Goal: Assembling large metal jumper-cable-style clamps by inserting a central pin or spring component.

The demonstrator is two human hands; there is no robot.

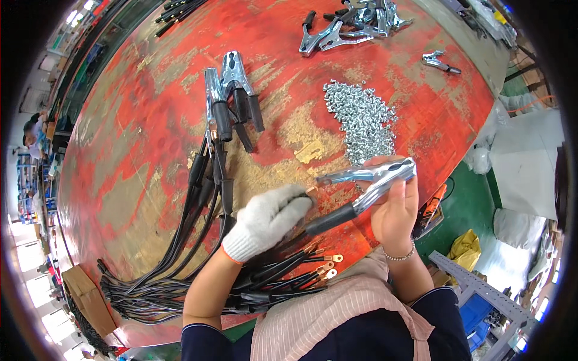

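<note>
My right hand (394, 207), bare, grips a silver alligator clamp (370, 180) with a black-sleeved handle, held level over the table edge. My left hand (268, 219), in a grey knit glove, pinches a black cable's copper ring terminal (312, 192) against the clamp's rear end. Below the hands lies a bundle of black cables with copper ring terminals (301, 271), resting across my lap and the table edge.
On the worn red tabletop (138, 150) lie two finished clamps with cables (232, 99), a heap of small silver screws (361, 117), a pile of bare clamps (355, 24) at the far side and one single clamp (441, 62). Black cables (156, 283) fan out at lower left.
</note>
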